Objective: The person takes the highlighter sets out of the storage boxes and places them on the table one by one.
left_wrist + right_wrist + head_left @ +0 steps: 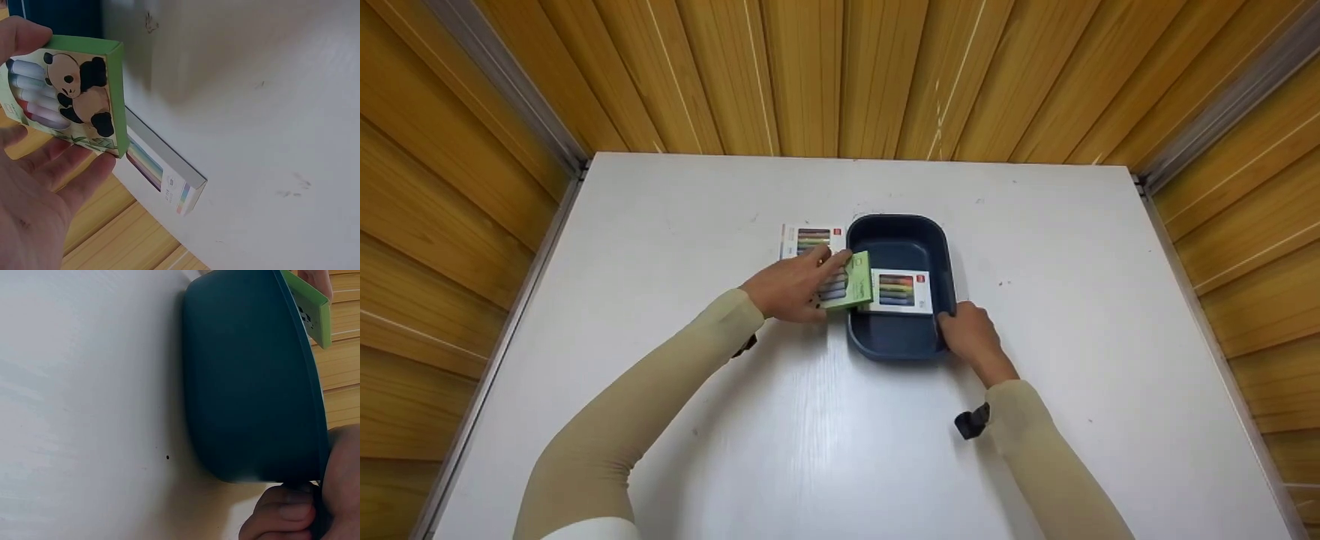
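The widest free stretches of the table (1072, 262) lie right of the tub (894, 337) and left of the left forearm (615, 416); another lane runs between both forearms up to the tub's near end. Inside the tub, a white box (922, 294) fills the middle, leaving room at the far and near ends. From the left, entry is blocked by the left hand (795, 289) and the green box (859, 281) it holds across the rim, with a second white box (802, 236) just beyond. The right hand (973, 334) grips the right rim near its close corner, obstructing that side.
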Available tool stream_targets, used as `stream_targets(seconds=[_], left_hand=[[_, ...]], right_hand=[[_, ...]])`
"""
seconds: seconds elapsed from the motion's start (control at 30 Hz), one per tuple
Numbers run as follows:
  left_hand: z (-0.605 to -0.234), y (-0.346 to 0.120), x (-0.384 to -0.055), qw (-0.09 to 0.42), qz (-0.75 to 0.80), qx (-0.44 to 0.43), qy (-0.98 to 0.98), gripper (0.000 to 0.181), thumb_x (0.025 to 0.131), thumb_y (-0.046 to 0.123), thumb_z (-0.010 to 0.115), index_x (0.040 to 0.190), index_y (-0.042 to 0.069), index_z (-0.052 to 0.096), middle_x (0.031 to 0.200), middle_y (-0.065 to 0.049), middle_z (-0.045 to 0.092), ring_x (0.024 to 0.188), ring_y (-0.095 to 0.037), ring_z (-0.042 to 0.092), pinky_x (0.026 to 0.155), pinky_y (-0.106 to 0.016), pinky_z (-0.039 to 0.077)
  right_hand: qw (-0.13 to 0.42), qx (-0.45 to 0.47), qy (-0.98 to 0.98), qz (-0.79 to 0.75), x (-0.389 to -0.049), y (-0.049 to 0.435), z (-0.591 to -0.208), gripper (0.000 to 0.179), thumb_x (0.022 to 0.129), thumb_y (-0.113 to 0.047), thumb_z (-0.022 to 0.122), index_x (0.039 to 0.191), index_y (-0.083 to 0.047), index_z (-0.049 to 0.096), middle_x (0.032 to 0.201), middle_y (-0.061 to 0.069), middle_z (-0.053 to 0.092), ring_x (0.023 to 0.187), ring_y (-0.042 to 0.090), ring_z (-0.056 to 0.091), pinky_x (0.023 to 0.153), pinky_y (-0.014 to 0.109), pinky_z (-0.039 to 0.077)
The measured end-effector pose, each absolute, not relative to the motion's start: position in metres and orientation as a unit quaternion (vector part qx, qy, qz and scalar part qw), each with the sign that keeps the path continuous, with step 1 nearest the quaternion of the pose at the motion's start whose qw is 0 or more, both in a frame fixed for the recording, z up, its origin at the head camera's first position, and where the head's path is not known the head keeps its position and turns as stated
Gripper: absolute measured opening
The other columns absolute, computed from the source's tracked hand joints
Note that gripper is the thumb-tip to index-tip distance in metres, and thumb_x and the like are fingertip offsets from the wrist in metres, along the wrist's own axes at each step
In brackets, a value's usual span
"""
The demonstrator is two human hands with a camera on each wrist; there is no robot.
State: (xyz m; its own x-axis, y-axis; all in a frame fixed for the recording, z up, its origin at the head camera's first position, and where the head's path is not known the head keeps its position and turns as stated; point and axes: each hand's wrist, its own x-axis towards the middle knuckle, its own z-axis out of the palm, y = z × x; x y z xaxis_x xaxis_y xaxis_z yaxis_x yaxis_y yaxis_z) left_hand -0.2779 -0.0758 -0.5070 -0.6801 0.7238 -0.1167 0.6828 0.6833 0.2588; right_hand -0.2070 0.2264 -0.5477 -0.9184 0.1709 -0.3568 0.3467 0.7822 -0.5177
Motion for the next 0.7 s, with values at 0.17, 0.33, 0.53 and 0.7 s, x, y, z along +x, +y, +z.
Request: stream_targets(seconds=[0.17,0.33,0.53,0.7], left_hand=[[-0.509,-0.078,-0.277,0.11,0.099,0.381,0.912,0.095,0.079,0.036,0.072,0.154,0.025,0.015,0.132,-0.01,0.039,0.098,-0.022,0.052,0.087,-0.039,0.051],[-0.51,-0.082,-0.278,0.102,0.101,0.383,0.913,0.095,0.078,0.034,0.07,0.154,0.026,0.014,0.134,-0.012,0.04,0.096,-0.023,0.054,0.085,-0.041,0.053],[-0.514,-0.086,-0.278,0.101,0.106,0.386,0.911,0.096,0.076,0.032,0.069,0.155,0.025,0.015,0.137,-0.014,0.039,0.099,-0.025,0.054,0.089,-0.042,0.052],[-0.516,-0.089,-0.278,0.105,0.103,0.382,0.912,0.095,0.077,0.033,0.07,0.154,0.025,0.015,0.135,-0.013,0.04,0.101,-0.025,0.054,0.09,-0.042,0.051]], right_hand=[[0.151,0.144,0.931,-0.3,-0.207,0.226,-0.548,0.039,0.096,-0.026,0.04,0.106,0.006,0.059,0.09,0.016,0.062,0.077,0.026,0.058,0.062,0.032,0.043],[0.148,0.141,0.932,-0.299,-0.207,0.225,-0.547,0.04,0.097,-0.027,0.04,0.107,0.007,0.06,0.093,0.018,0.064,0.078,0.026,0.058,0.062,0.032,0.043],[0.153,0.145,0.93,-0.302,-0.207,0.225,-0.547,0.039,0.098,-0.027,0.04,0.106,0.006,0.059,0.09,0.015,0.063,0.076,0.024,0.058,0.06,0.03,0.043],[0.154,0.145,0.929,-0.302,-0.207,0.226,-0.548,0.039,0.097,-0.027,0.04,0.105,0.006,0.059,0.089,0.015,0.062,0.076,0.025,0.058,0.06,0.03,0.043]])
